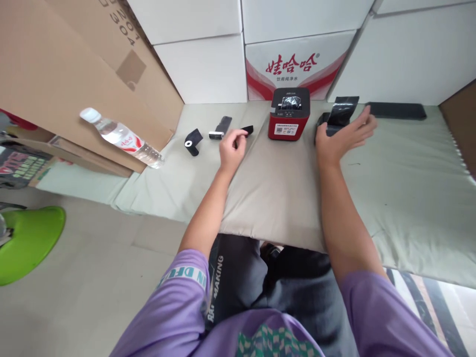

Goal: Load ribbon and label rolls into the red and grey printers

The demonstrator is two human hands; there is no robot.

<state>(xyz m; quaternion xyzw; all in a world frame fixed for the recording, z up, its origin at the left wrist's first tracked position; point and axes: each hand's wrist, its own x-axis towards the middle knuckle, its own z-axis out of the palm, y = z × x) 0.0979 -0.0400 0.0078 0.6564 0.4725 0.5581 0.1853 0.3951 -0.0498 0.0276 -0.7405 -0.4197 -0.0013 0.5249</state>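
Observation:
My left hand is closed, its fingertips pinched at a small black strip that juts out beyond them; the rest of that piece is hidden by the hand. To its left lie a small black roll with a white core and a second small roll, each with a loose dark tail. My right hand is spread over a small black device, thumb against its side and fingers stretched out. A glossy black sheet stands up behind this hand. Between both hands sits a red and black printer.
White boxes are stacked along the back of the cloth-covered bench. A water bottle leans at the left by a large cardboard box. At the right back lies a flat black object. A green seat stands at lower left.

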